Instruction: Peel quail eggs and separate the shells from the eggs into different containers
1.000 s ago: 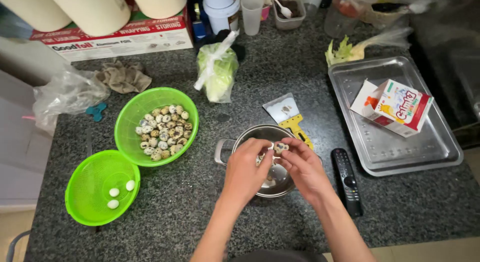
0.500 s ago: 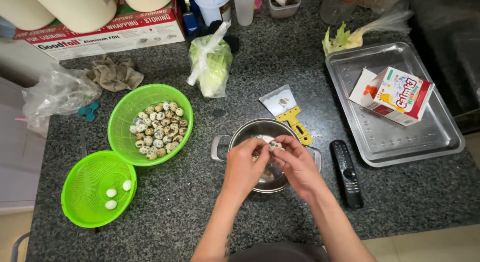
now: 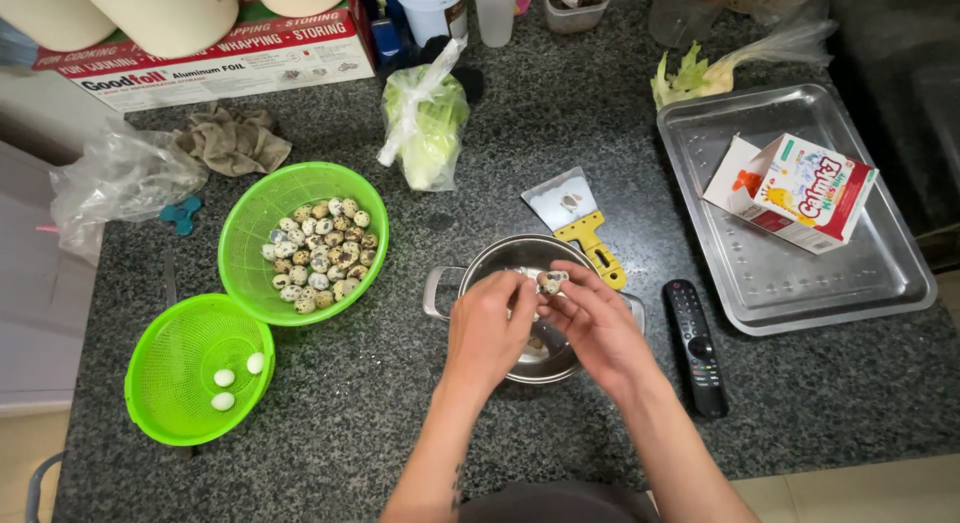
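Both of my hands hold one small speckled quail egg (image 3: 550,281) over a steel pot (image 3: 497,258) with side handles. My left hand (image 3: 488,328) pinches it from the left, my right hand (image 3: 598,323) from the right, fingertips on the shell. A green basket (image 3: 250,223) full of several speckled quail eggs (image 3: 318,255) stands to the left. A second green basket (image 3: 170,378) nearer the front left holds two white peeled eggs (image 3: 238,371).
A yellow-handled scraper (image 3: 580,218) lies behind the pot, a black remote (image 3: 694,345) to its right. A steel tray (image 3: 860,273) with a carton (image 3: 795,191) sits at right. Bagged greens (image 3: 425,123), a rag (image 3: 232,141), a foil box (image 3: 220,58) and cups stand at the back.
My hands stay over the pot working at the same egg; the view has shifted slightly. Nothing else on the counter moved.
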